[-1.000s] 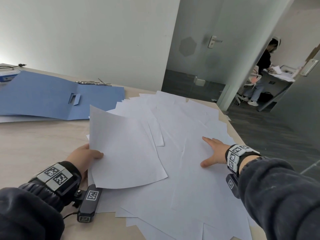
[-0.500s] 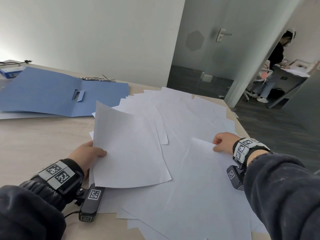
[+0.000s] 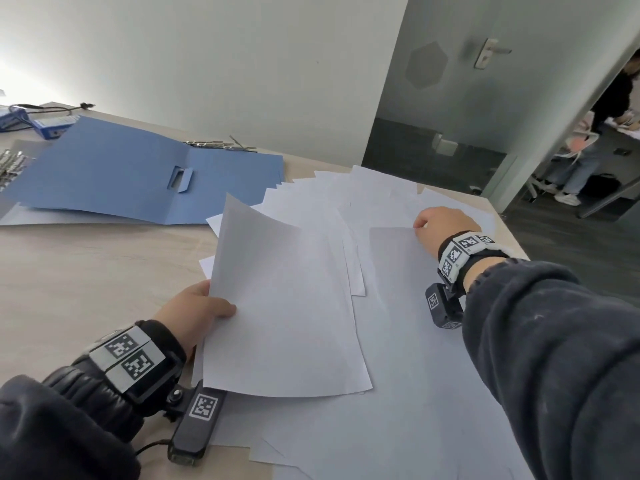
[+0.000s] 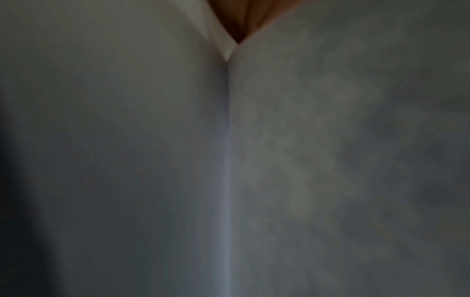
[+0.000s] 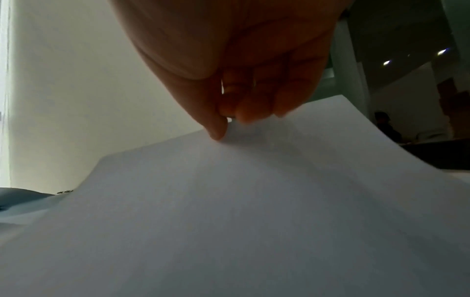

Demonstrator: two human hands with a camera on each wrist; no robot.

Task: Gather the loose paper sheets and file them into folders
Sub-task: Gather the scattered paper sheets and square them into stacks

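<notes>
Left hand (image 3: 194, 313) grips a small held stack of white sheets (image 3: 284, 306) by its left edge, thumb on top, fingers hidden under the paper; stack is lifted off the table and curls up at its far corner. Left wrist view is blurred, only paper and a sliver of skin at top. Right hand (image 3: 441, 225) pinches the far edge of a single lifted sheet (image 3: 394, 271), thumb (image 5: 216, 128) against curled fingertips (image 5: 248, 115) in the right wrist view, edge raised and bowed. Both lie over the loose paper spread (image 3: 363, 199), overlapping white sheets fanned across the right half of the wooden table (image 3: 86, 271), reaching its far right corner and near edge. Open blue folder (image 3: 121, 174) lies flat on the table, left of and behind the spread, its right corner just touching or overlapped by the sheets, cannot tell which. Metal fasteners (image 3: 218, 144) sit at the folder's far edge. Blue box (image 3: 52, 124) and cable (image 3: 45, 107) at far left. Another person (image 3: 595, 133) stands at a desk beyond the glass door (image 3: 485, 81)
</notes>
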